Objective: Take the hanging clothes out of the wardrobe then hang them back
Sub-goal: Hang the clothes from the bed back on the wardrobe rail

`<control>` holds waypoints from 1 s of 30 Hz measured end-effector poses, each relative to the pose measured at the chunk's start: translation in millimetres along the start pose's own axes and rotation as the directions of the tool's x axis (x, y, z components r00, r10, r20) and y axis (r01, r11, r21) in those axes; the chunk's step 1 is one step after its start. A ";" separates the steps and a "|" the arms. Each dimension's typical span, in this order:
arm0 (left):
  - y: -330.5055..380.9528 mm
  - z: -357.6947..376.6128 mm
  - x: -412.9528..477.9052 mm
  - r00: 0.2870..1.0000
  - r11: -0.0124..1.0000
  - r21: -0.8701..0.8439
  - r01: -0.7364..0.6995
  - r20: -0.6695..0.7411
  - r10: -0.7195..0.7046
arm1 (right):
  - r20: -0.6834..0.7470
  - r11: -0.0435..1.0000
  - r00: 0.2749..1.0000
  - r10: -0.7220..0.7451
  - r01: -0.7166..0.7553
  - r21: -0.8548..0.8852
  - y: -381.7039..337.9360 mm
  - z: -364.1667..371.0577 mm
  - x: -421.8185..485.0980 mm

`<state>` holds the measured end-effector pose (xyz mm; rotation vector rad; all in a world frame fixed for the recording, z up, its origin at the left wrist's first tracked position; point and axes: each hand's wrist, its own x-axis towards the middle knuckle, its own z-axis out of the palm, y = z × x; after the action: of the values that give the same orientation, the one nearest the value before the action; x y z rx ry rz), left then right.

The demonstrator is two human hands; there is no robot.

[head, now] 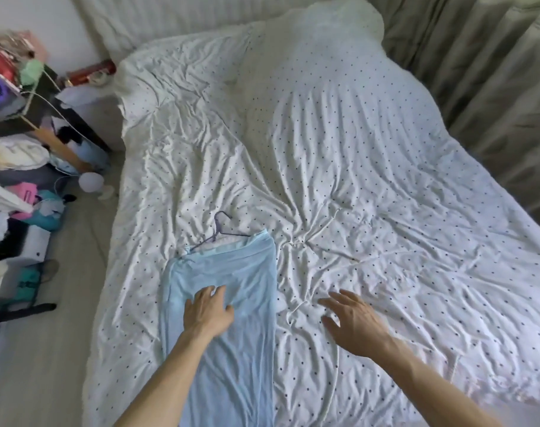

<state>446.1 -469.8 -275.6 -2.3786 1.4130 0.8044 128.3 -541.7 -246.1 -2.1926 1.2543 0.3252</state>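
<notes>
A light blue garment [231, 272] lies flat on the bed, stretched toward me, with a purple hanger [220, 231] still in its top end. My left hand [207, 311] rests palm-down on the middle of the blue fabric, fingers spread. To the right of the garment, my right hand [351, 322] hovers with straight fingers just above the white dotted bedsheet [355, 180] and holds nothing. No wardrobe is in view.
A cluttered shelf and piles of clothes and bags [22, 180] line the floor at the left of the bed. Grey-green curtains [493, 72] hang along the bed's right side. A pillow lump [324, 26] under the sheet sits at the far end.
</notes>
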 end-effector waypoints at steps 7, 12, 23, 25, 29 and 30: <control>-64.1 8.8 143.0 0.996 0.999 0.027 0.018 0.085 -0.020 | 0.245 0.981 0.951 0.190 -0.193 -0.012 -8.9 76.0 124.9; -112.4 22.7 221.6 0.997 0.996 0.065 0.065 0.045 -0.068 | 0.327 0.970 0.914 0.241 -0.233 -0.062 -13.6 125.2 180.3; -128.4 34.6 298.5 0.998 0.988 0.154 0.031 -0.059 -0.022 | 0.422 0.949 0.852 0.310 -0.302 -0.088 -12.3 175.0 222.3; -124.2 29.9 292.9 0.996 0.989 0.148 0.022 -0.093 -0.009 | 0.424 0.946 0.848 0.316 -0.313 -0.080 -14.0 163.8 219.9; -120.6 19.0 269.0 0.989 0.999 -0.040 0.013 -0.148 -0.019 | 0.470 0.942 0.832 0.294 -0.335 0.004 -17.0 138.7 202.8; -119.1 15.7 260.6 0.990 0.996 -0.091 0.013 -0.141 -0.026 | 0.479 0.940 0.829 0.288 -0.341 0.024 -17.5 132.8 195.0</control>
<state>641.7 -592.2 -446.2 -2.5594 1.4327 0.7207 255.8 -592.8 -438.7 -1.6633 1.3069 0.8484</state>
